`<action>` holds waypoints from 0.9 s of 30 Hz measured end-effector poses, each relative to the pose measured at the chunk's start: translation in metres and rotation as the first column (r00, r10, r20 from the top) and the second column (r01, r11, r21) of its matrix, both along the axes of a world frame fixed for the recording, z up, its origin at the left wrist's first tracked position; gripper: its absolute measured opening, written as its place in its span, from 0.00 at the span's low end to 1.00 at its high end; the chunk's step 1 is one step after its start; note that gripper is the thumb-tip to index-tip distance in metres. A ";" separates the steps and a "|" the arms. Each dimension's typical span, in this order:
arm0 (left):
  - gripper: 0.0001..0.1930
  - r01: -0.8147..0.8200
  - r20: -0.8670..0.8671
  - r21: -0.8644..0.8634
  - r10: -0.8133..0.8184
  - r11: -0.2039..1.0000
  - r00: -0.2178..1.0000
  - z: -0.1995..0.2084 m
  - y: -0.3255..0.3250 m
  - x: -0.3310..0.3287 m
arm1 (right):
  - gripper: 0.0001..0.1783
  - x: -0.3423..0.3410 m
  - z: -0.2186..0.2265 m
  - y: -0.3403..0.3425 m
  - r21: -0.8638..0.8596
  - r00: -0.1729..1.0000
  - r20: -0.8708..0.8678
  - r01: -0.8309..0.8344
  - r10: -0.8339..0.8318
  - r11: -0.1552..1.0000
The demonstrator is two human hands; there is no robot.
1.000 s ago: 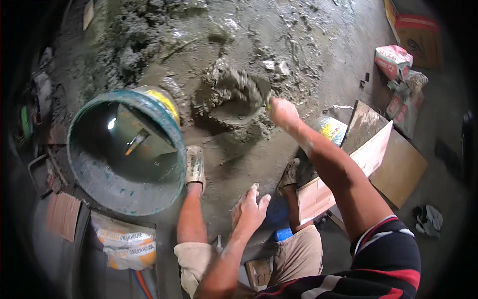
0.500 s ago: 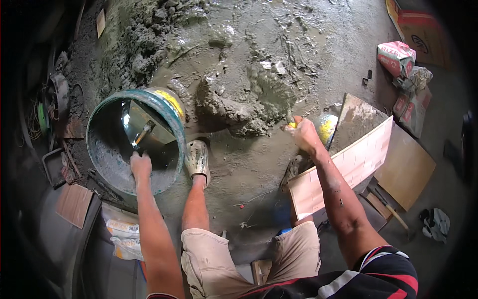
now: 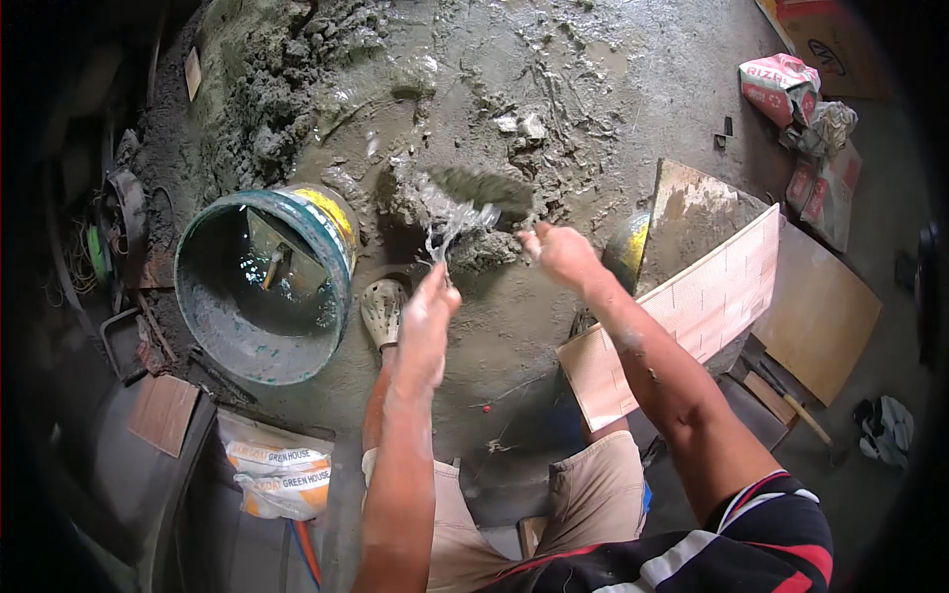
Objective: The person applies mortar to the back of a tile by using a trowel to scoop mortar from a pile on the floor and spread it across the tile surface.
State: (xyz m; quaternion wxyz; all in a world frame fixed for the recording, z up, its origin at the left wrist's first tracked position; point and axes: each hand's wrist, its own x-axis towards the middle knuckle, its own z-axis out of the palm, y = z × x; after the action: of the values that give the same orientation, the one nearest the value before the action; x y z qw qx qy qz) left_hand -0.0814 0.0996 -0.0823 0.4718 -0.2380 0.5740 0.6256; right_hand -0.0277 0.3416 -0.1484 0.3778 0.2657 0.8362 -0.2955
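Note:
My right hand is closed round the handle of a trowel, whose cement-smeared blade is blurred by motion over the wet mortar. Opposite it, my left hand reaches forward, wet and empty, with its fingers stretched out. Water splashes between its fingertips and the blade. At my left stands a large green-rimmed bucket, tilted to view. Water lies inside it, along with a flat board and a wooden-handled tool whose head I cannot make out.
A light wood-patterned panel leans by my right leg, before a stained board. Crumpled cement bags lie far right, with a hammer-like tool nearer. Printed sacks sit lower left. Lumpy mortar covers the far-left floor.
My left hand has come out of the bucket and moved right, throwing water toward the trowel. The trowel blade has swung left, and my right hand has shifted slightly left.

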 end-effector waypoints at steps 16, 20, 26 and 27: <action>0.30 0.816 -0.112 -0.287 -0.864 0.502 0.491 -0.024 -0.021 0.093 | 0.28 -0.032 -0.108 0.047 0.307 0.998 0.064 -0.043 0.025 0.951; 0.28 0.841 -0.066 -0.277 -0.882 0.465 0.467 -0.029 -0.026 0.084 | 0.30 -0.058 -0.093 0.074 0.365 0.989 0.083 0.086 -0.124 0.927; 0.27 0.799 -0.063 -0.244 -0.832 0.549 0.552 -0.017 -0.023 0.058 | 0.29 -0.083 -0.114 0.090 0.437 0.955 -0.089 0.293 -0.284 0.850; 0.27 0.808 -0.078 -0.249 -0.843 0.534 0.533 -0.017 -0.023 0.058 | 0.29 -0.087 -0.123 0.092 0.432 0.949 -0.100 0.311 -0.297 0.847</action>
State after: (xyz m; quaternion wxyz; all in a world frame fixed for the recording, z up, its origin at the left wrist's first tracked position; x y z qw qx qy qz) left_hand -0.0233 0.0768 -0.0993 0.6311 0.0808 0.7145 0.2911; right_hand -0.1145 0.4331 -0.2718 0.2436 0.4692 0.8341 -0.1576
